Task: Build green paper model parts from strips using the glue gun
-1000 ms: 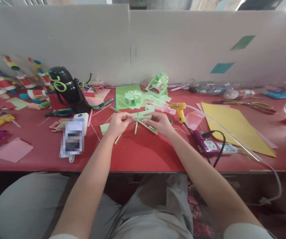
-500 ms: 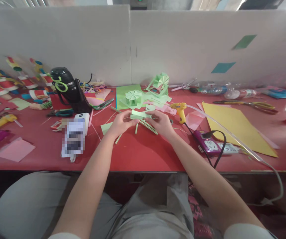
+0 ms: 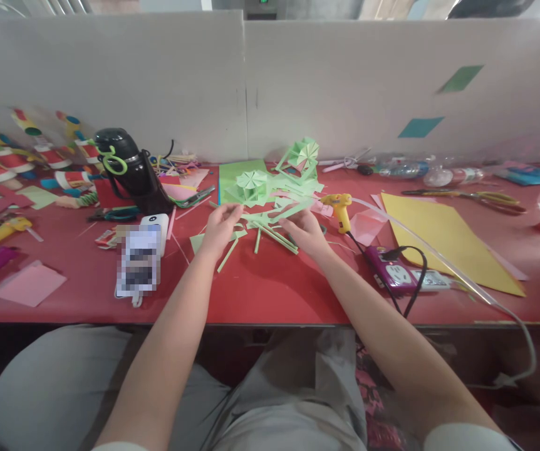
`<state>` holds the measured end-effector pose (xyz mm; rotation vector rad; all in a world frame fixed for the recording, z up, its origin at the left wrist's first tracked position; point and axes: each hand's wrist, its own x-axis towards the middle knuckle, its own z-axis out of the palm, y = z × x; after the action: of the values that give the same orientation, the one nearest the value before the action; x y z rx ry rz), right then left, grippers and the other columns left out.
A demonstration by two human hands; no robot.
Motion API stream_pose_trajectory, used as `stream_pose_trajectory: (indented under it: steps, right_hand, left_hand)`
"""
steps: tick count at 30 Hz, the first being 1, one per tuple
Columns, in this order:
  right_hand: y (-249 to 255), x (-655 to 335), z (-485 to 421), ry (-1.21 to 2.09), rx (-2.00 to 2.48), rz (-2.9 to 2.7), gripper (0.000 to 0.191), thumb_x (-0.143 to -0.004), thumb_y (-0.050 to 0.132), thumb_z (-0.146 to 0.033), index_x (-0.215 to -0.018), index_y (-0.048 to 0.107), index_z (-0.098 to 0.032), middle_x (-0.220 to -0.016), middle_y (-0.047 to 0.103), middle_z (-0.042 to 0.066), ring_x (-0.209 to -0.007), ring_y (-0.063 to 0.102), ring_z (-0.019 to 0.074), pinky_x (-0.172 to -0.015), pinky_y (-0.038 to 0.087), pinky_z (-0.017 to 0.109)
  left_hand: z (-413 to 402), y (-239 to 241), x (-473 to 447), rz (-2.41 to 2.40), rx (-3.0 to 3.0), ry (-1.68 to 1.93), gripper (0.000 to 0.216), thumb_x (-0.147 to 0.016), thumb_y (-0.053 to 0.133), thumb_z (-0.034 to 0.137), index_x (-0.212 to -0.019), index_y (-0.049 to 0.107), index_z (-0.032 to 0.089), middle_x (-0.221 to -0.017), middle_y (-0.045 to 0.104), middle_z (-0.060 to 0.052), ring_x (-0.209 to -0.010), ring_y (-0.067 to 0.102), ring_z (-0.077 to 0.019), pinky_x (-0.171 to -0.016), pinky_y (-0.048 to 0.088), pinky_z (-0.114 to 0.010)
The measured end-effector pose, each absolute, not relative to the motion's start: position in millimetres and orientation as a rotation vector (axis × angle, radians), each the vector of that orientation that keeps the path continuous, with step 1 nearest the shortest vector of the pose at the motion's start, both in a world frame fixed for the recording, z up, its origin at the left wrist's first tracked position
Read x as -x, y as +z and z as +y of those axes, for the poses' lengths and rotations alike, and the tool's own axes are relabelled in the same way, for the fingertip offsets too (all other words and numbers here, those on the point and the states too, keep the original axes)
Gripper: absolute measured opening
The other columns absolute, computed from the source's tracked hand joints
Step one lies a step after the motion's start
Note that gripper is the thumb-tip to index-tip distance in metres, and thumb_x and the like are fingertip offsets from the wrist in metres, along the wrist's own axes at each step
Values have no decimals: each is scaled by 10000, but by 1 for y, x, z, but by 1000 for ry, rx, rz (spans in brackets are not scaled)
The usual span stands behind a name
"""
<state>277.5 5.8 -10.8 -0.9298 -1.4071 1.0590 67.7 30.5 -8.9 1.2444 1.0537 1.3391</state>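
Note:
A light green paper strip slants up and to the right from the fingers of my right hand, which is closed on it. My left hand is at the left of the green pieces, its thumb and fingers drawn together; what they hold, if anything, is hidden. Between and below my hands lie thin rolled green paper sticks and loose green scraps. Just behind stands a green paper model with a pleated round top. Another green paper model sits farther back.
A yellow glue gun stands right of my right hand, its cord running to a purple power strip. Yellow paper and scissors lie to the right. On the left are a phone and a black flask.
My hands have moved apart from the green paper piece they both held in front of me. A green strip now slants from my right hand; my left hand has shifted slightly left.

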Motion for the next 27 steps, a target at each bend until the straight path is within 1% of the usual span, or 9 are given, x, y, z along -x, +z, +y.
stream_pose_trajectory:
  steps: [2, 4, 8, 11, 14, 16, 19, 23, 27]
  right_hand:
    - [-11, -278, 6, 1030, 916, -1449, 379, -767, 742, -490, -951, 556, -216, -1016, 730, 83, -928, 689, 206, -840, 567, 375]
    - [-12, -278, 6, 996, 913, -1482, 370, -750, 763, -487, -920, 586, -210, -1024, 716, 80, -919, 680, 205, -802, 565, 358]
    - [-13, -278, 5, 882, 946, -1508, 366, -717, 796, -478, -902, 625, -214, -937, 693, 46, -809, 658, 179, -684, 541, 315]
    - [-15, -279, 4, 801, 980, -1533, 327, -740, 785, -448, -918, 639, -215, -863, 679, 26, -727, 631, 161, -636, 519, 306]
    - [-16, -277, 3, 696, 992, -1579, 271, -773, 764, -415, -916, 648, -216, -867, 683, 27, -733, 628, 165, -665, 522, 319]
    - [-16, -276, 2, 618, 977, -1608, 260, -778, 764, -415, -901, 648, -218, -879, 691, 33, -779, 641, 181, -721, 535, 342]
    - [-16, -272, -1, 534, 936, -1620, 269, -789, 756, -443, -899, 649, -223, -885, 697, 39, -839, 658, 202, -788, 548, 367]
    - [-16, -270, -4, 529, 889, -1672, 267, -829, 722, -451, -953, 651, -226, -926, 704, 53, -851, 672, 197, -750, 560, 344]
    - [-18, -269, -4, 491, 803, -1771, 212, -855, 703, -397, -986, 668, -234, -1017, 711, 69, -855, 672, 188, -718, 561, 335]
  left_hand:
    - [33, -10, -69, 1053, -1186, 1395, 396, -797, 705, 522, -960, 583, 183, -866, 705, -54, -697, 688, -166, -621, 544, -265]
    - [35, -12, -69, 1075, -1148, 1457, 351, -861, 634, 517, -958, 536, 193, -828, 711, -54, -660, 694, -174, -604, 547, -276]
    - [38, -12, -69, 1088, -1028, 1528, 156, -937, 534, 343, -991, 509, 198, -828, 725, -53, -685, 714, -184, -649, 580, -316]
    - [37, -9, -68, 1000, -912, 1551, 89, -891, 568, 199, -960, 514, 183, -833, 718, -40, -760, 724, -174, -759, 595, -349]
    - [34, -5, -68, 898, -891, 1491, 160, -816, 672, 145, -912, 545, 162, -885, 715, -42, -828, 726, -167, -859, 580, -359]
    - [30, -4, -69, 860, -926, 1368, 187, -795, 719, 158, -917, 577, 146, -924, 724, -61, -839, 729, -169, -878, 572, -350]
    - [24, -5, -74, 832, -1007, 1123, 200, -820, 732, 233, -950, 627, 124, -959, 743, -105, -826, 735, -182, -839, 580, -334]
    - [19, -9, -82, 793, -1105, 936, 258, -826, 744, 332, -954, 679, 118, -948, 753, -119, -803, 731, -180, -803, 586, -326]
    - [17, -8, -88, 813, -1094, 981, 278, -768, 786, 364, -870, 692, 123, -834, 745, -86, -758, 719, -182, -756, 584, -321]
